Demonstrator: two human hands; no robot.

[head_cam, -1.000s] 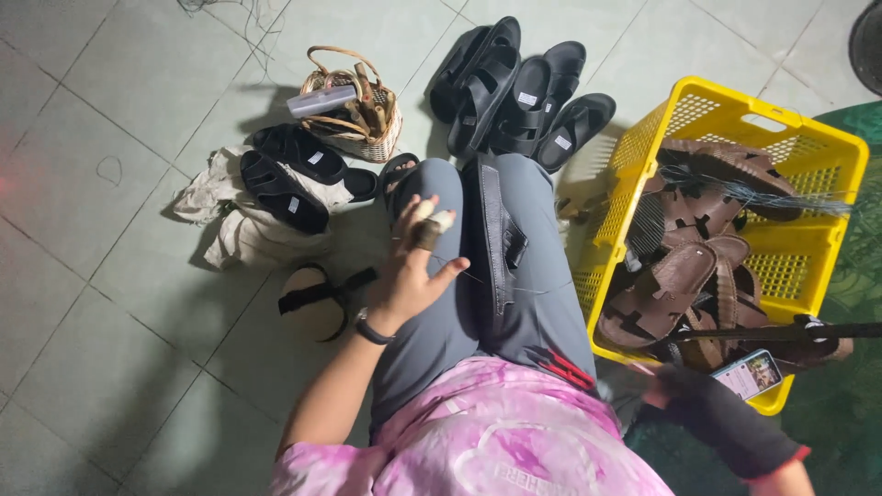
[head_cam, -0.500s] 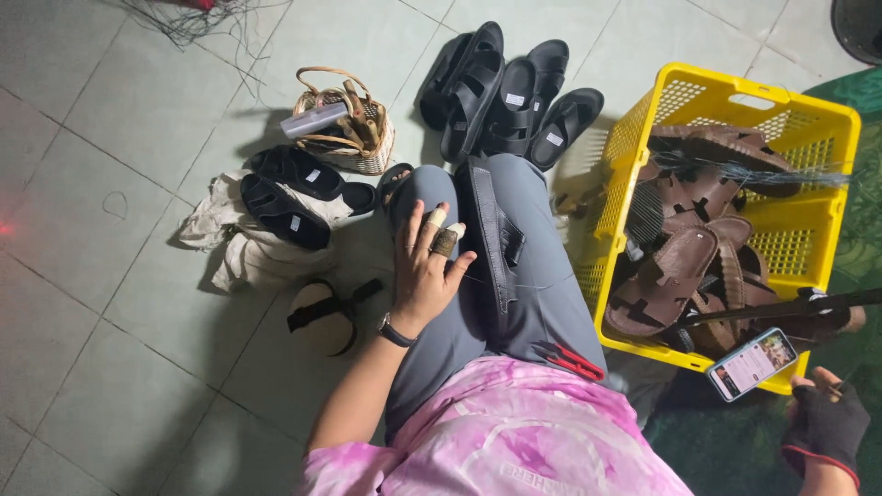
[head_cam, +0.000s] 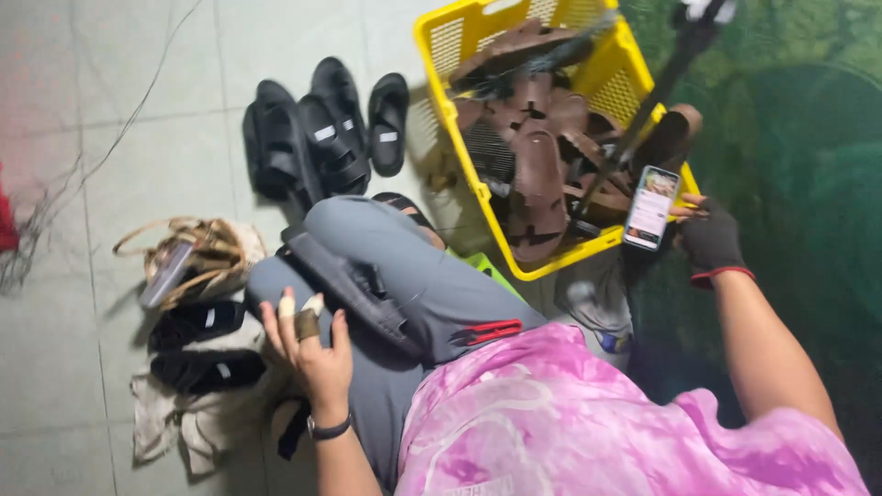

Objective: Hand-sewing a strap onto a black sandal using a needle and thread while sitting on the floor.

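Observation:
My left hand (head_cam: 308,347) rests on my left knee in grey trousers, fingers spread, with tape on two fingertips and a dark band at the wrist. It holds nothing. A black sandal (head_cam: 344,280) lies across my lap just right of that hand. My right hand (head_cam: 707,241), in a dark glove with a red cuff, holds a phone (head_cam: 650,207) with a lit screen beside the yellow basket (head_cam: 439,64). The basket is full of brown sandals (head_cam: 537,174).
Several black sandals (head_cam: 322,133) stand on the tiled floor beyond my knees. A tan strappy bag (head_cam: 188,257) and more black sandals (head_cam: 197,344) on cloth lie to my left. A black pole (head_cam: 643,119) slants over the basket. A green mat (head_cam: 790,156) is at the right.
The view has swung right and tilted. My right hand with the phone has risen from the lower corner to beside the basket. My left hand has stayed on the knee.

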